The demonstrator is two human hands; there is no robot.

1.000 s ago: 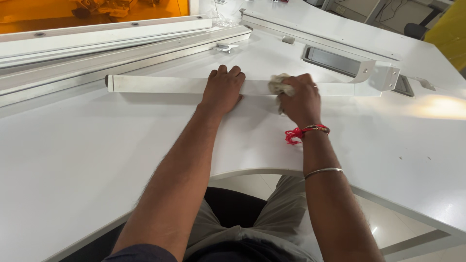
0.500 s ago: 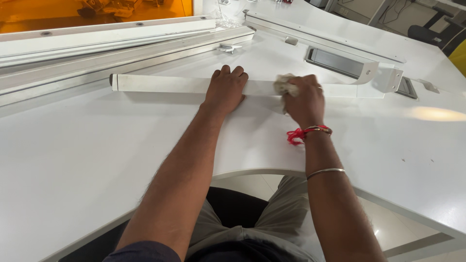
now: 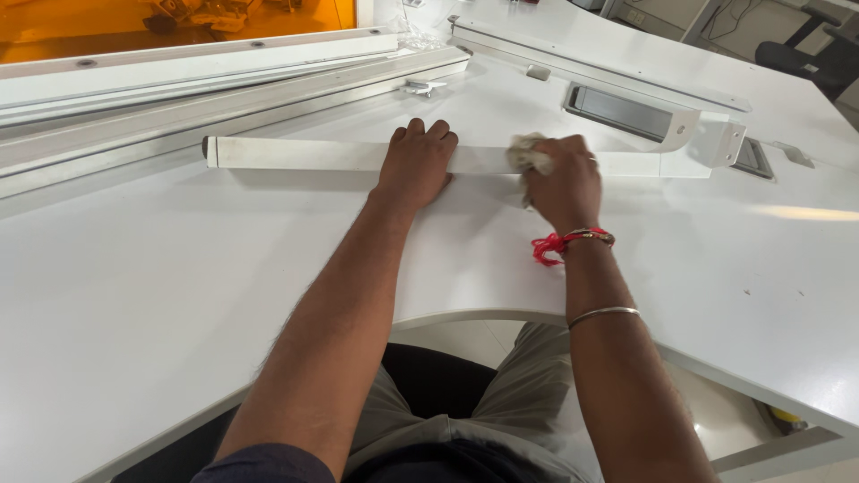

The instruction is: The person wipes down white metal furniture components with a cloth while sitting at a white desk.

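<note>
**Two hands on a white bar, cloth in the right**

Where the desk edge curves in at 6 o'clock, the person's lap shows, in grey trousers on a dark seat; both forearms run up from it.

Item 1. Desk (image 3: pixel 134 295): white, matt, filling most of the view.

Item 2. Right hand (image 3: pixel 562 183): at 1 o'clock of centre, fingers curled shut around a crumpled pale cloth (image 3: pixel 528 154), which is pressed on the bar. Red thread and a thin metal bangle sit on the wrist and forearm.

Item 3. Left hand (image 3: pixel 413 167): at 12 o'clock of centre, palm down, fingers close together and laid flat over the bar, heel on the desk.

Item 4. Bar (image 3: pixel 295 154): long, white, lying flat across the desk from 10 o'clock to 2 o'clock, under both hands. Its right end meets a white bracket (image 3: pixel 716 143).

Item 5. Rails (image 3: pixel 179 107): long pale metal lengths lying beyond the bar, at 11 o'clock.

Item 6. Recessed grey slot (image 3: pixel 617 112): set in the desk at 1 o'clock, behind the bar.

Item 7. Orange panel (image 3: pixel 161 22): along the far edge, 11 o'clock.
</note>
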